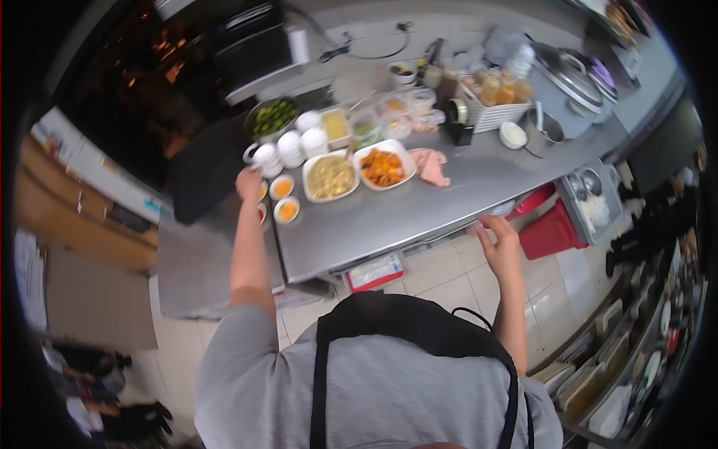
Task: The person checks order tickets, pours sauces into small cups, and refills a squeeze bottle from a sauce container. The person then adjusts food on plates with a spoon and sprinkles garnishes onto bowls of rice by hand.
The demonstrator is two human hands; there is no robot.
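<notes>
My left hand (249,183) reaches to the left part of the steel counter, its fingers closed; what they hold, if anything, is too small to make out. Just beyond it are a small white rim (250,153) and stacked white cups (268,159). Small cups with orange-yellow contents, one farther back (281,187) and one nearer (286,210), sit to its right; another with red contents (262,214) is partly hidden by my forearm. My right hand (499,238) hangs in front of the counter's edge, thumb and fingers apart, holding nothing visible.
On the counter (359,232) stand a white dish of pale food (330,177), a dish of orange pieces (384,168), a pink cloth (430,166) and a bowl of greens (273,118). Behind are a bottle basket (490,112) and a metal pot (544,137). A red bin (551,232) stands below right.
</notes>
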